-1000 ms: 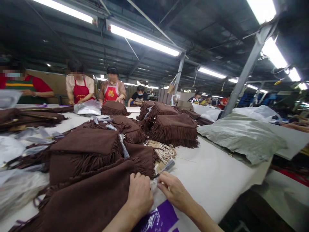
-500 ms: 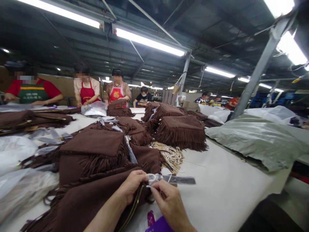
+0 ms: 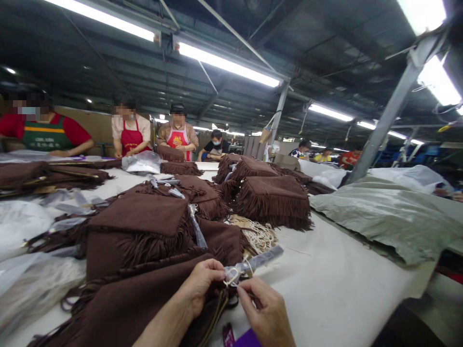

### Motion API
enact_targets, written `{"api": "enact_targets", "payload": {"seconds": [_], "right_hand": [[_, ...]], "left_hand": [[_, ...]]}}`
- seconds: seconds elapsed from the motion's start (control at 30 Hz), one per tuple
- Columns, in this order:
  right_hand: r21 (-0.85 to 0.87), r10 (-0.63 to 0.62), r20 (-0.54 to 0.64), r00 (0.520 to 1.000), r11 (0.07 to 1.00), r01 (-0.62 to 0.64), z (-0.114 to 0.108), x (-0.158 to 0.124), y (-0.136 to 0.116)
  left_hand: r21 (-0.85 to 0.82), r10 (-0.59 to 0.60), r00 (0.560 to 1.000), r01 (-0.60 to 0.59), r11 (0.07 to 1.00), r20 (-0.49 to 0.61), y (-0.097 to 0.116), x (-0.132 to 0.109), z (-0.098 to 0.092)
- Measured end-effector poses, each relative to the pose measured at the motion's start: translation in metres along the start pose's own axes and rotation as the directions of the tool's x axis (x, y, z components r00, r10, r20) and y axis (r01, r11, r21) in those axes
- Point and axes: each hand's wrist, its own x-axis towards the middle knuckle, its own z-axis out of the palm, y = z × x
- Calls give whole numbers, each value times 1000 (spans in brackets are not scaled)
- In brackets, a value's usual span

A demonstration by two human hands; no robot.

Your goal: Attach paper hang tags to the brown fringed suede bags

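Under my hands lies a brown fringed suede bag (image 3: 130,303) with a brass zipper (image 3: 215,315) along its edge. My left hand (image 3: 200,284) is closed, thumb and fingers pinching the near end of a plastic-wrapped strip (image 3: 265,258) above the zipper's end. A thin white cord (image 3: 233,275) loops around there, beside the left fingertips. Thumb and forefinger of my right hand (image 3: 265,308) pinch this cord just to the right. Exactly how the cord passes through the bag's hardware is too small to make out.
Stacked fringed bags (image 3: 273,200) stand ahead, beside a heap of cream cords (image 3: 258,233). Clear plastic bags (image 3: 39,284) lie at left, a grey-green sheet (image 3: 390,217) at right. Something purple (image 3: 248,339) sits below my right hand. Co-workers (image 3: 132,132) work across the table.
The white cord now shows as a wider loop between my fingertips. The wrapped strip's far end has swung up and slightly left. Both hands have shifted slightly down and right.
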Motion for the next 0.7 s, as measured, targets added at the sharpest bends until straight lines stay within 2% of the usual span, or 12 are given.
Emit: {"api": "enact_targets", "payload": {"seconds": [0.23, 0.33, 0.7], "right_hand": [[-124, -83, 44, 996, 988, 88, 1, -5, 2], [-175, -75, 51, 996, 981, 83, 3, -4, 2], [-132, -72, 129, 989, 987, 89, -2, 5, 0]], "left_hand": [[-6, -24, 999, 24, 1000, 26, -2, 4, -8], [0, -13, 999, 13, 1000, 47, -1, 2, -9], [59, 24, 1000, -24, 998, 3, -5, 3, -4]]}}
